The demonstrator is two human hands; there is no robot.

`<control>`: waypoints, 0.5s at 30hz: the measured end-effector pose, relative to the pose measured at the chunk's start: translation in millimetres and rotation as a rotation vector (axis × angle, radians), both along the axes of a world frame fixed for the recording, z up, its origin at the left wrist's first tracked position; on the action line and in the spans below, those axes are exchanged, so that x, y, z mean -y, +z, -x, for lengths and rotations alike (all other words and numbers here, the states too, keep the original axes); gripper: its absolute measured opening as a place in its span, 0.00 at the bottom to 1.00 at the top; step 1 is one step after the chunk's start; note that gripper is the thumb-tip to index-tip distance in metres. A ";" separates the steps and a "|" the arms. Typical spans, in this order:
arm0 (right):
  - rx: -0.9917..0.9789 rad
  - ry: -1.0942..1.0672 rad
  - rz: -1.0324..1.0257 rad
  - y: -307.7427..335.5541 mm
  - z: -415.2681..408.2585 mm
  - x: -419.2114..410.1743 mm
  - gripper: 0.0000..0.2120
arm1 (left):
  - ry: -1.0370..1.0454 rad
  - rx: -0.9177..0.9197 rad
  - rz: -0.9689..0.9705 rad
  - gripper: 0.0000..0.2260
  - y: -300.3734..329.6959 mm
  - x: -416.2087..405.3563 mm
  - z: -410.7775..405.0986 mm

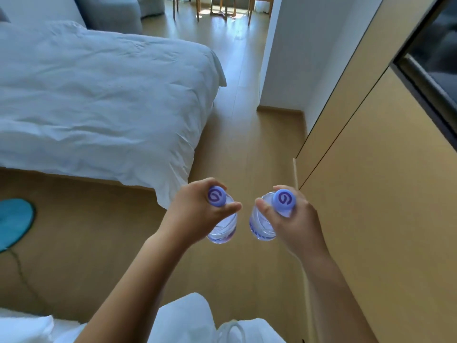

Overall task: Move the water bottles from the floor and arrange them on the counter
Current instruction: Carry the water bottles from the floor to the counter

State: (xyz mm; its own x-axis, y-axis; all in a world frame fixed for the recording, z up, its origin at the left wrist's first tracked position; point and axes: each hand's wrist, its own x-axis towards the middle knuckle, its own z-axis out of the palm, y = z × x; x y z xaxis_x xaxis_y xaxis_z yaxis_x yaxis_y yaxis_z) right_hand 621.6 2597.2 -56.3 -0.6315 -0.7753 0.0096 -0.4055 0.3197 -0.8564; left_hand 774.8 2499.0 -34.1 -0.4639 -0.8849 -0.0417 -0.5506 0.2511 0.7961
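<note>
Head view: we look down at a wood floor running between a bed on the left and tan cabinet panels on the right. White duvet hangs over the bed's near corner. A white wall sits past the cabinet, and chair legs show far off at the top. A dark framed panel cuts the top right corner. A teal round thing lies on the floor at the left edge, cord trailing from it.

We hold two bottles up above the floor, side by side, near each other but apart. Left hand has its grip clamped on the left bottle at the neck, fingers curled round just under the purple cap. Right hand has its grip clamped the same way on the right bottle, purple cap facing us. Both bottles are clear and hang upright. No desk in view. White clothing shows at the bottom.
</note>
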 end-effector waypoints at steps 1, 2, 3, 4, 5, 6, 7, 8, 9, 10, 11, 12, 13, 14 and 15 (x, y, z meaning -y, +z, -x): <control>0.014 -0.006 0.009 -1.7 7.3 13.9 0.11 | 0.011 0.008 -0.008 0.14 -1.3 13.1 7.3; 0.027 -0.009 0.012 -3.5 14.0 28.0 0.10 | 0.018 0.019 -0.012 0.14 -2.7 27.0 15.0; 0.041 -0.007 0.010 -5.6 20.6 42.6 0.10 | 0.020 0.032 -0.012 0.14 -4.2 41.7 22.9; 0.053 -0.002 0.005 -7.7 27.4 57.7 0.10 | 0.021 0.040 -0.012 0.14 -5.8 57.5 30.9; 0.063 0.005 -0.002 -9.6 34.6 73.8 0.10 | 0.020 0.041 -0.013 0.14 -7.4 74.7 39.2; 0.070 0.012 -0.011 -11.6 42.0 91.0 0.10 | 0.019 0.036 -0.012 0.14 -9.0 93.2 47.2; 0.071 0.020 -0.020 -13.3 49.6 108.7 0.10 | 0.019 0.028 -0.010 0.14 -10.4 112.7 55.5; 0.067 0.024 -0.027 -14.2 56.8 127.7 0.11 | 0.018 0.021 -0.008 0.14 -11.1 132.8 63.6; 0.061 0.024 -0.031 -14.0 63.9 147.8 0.11 | 0.015 0.013 -0.008 0.14 -10.6 153.7 71.9; 0.054 0.019 -0.033 -12.5 71.0 169.1 0.12 | 0.009 0.005 -0.007 0.13 -9.0 175.0 80.4; 0.048 0.011 -0.035 -9.7 78.2 192.1 0.13 | -0.003 -0.004 -0.003 0.13 -6.2 197.4 88.9; 0.044 0.001 -0.034 -6.2 85.2 215.3 0.13 | -0.019 -0.010 0.002 0.13 -2.7 219.9 97.0; 0.042 -0.011 -0.030 -2.4 92.0 238.1 0.13 | -0.037 -0.012 0.010 0.13 1.3 242.3 104.6; 0.040 -0.023 -0.021 1.0 98.7 260.1 0.14 | -0.054 -0.009 0.018 0.13 5.0 264.2 111.8; 0.037 -0.040 -0.012 4.4 104.7 280.3 0.14 | -0.066 -0.005 0.027 0.13 8.2 284.9 118.6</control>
State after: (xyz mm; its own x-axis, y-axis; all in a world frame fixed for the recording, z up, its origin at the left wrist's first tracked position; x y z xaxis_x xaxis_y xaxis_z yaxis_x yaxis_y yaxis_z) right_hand 516.8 2316.8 -51.9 -0.6620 -0.7492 -0.0235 -0.3602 0.3455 -0.8665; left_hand 656.3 2214.1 -25.9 -0.5211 -0.8533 -0.0162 -0.5286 0.3078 0.7911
